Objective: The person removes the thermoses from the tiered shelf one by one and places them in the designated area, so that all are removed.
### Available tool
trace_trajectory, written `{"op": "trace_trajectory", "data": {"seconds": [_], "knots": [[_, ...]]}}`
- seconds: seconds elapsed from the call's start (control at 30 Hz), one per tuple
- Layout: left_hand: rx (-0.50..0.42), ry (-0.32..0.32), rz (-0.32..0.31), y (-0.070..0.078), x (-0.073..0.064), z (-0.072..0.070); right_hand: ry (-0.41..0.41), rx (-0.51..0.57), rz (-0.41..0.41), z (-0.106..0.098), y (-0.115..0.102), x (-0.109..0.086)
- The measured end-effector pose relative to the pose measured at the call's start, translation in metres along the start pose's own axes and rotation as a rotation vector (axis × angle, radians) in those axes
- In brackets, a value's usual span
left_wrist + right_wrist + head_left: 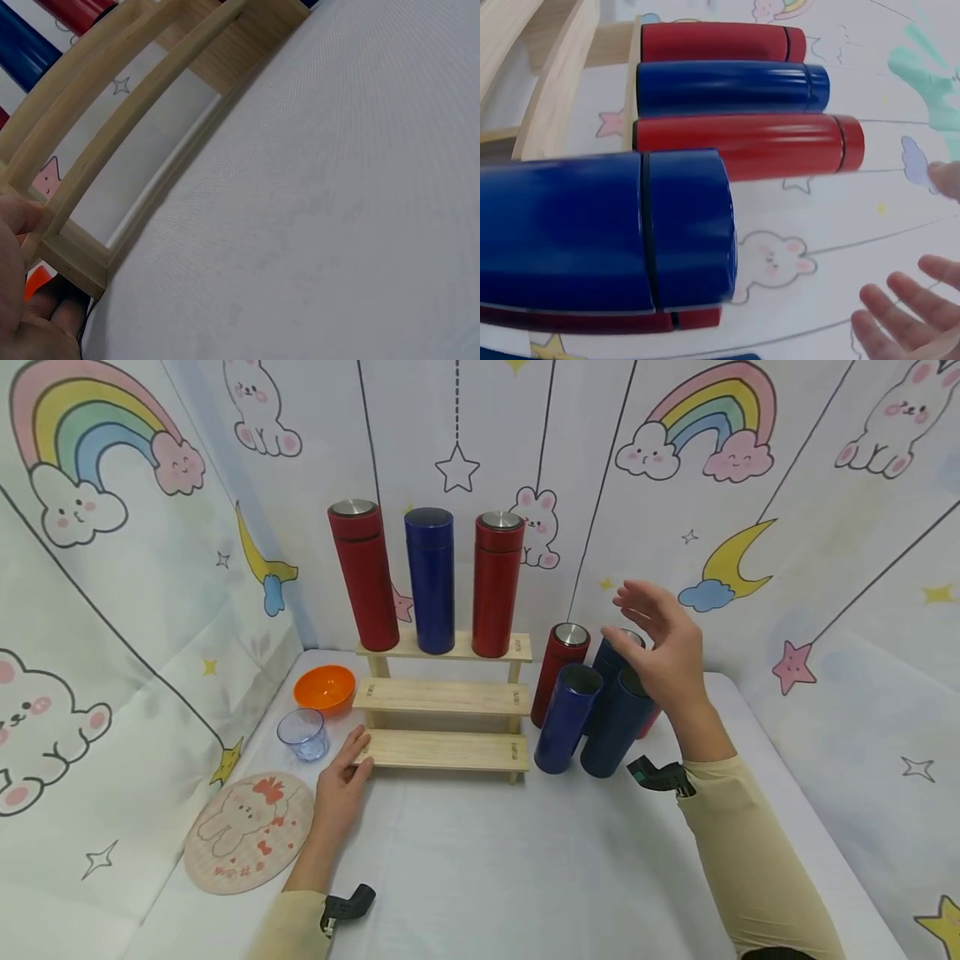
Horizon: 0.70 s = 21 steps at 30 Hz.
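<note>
A three-step wooden shelf rack (442, 697) stands on the table. My left hand (345, 785) holds the left end of its lowest step, thumb in front and fingers round the side, as the left wrist view also shows. On the top step stand two red vacuum flasks (365, 577) with a blue vacuum flask (431, 581) between them. Right of the rack, a cluster holds a red flask (558, 672), a blue flask (567, 718) and darker blue flasks (617, 727). My right hand (663, 643) hovers above this cluster, fingers spread and apart from the flasks, with nothing in it.
Left of the rack sit an orange bowl (325, 690) and a clear bluish glass cup (303, 735). A round bunny-print mat (249, 833) lies nearer on the left. Printed cloth walls (862, 610) surround the white table (480, 860).
</note>
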<state>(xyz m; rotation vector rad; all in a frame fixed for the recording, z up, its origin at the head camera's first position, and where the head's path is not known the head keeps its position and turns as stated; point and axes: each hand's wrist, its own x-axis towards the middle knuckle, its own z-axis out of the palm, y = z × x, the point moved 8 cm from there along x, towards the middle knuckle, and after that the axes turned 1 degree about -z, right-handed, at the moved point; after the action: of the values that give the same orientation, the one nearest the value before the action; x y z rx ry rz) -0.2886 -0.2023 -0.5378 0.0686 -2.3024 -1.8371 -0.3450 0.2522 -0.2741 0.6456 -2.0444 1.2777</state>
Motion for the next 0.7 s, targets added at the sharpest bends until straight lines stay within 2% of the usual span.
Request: {"op": "trace_trajectory", "data": {"seconds": [0.1, 0.2, 0.33, 0.7], "knots": [[0.006, 0.006, 0.023, -0.014, 0.005, -0.001, -0.008, -0.004, 0.017, 0.006, -0.002, 0.005], [0.010, 0.009, 0.044, -0.021, 0.008, -0.003, -0.004, -0.009, 0.023, 0.011, -0.004, 0.009], [0.013, 0.011, 0.048, -0.021, 0.009, -0.003, -0.008, 0.004, 0.023, 0.016, -0.003, 0.014], [0.030, 0.007, 0.034, -0.019, 0.007, -0.001, -0.095, 0.008, 0.055, 0.039, 0.001, 0.023]]}}
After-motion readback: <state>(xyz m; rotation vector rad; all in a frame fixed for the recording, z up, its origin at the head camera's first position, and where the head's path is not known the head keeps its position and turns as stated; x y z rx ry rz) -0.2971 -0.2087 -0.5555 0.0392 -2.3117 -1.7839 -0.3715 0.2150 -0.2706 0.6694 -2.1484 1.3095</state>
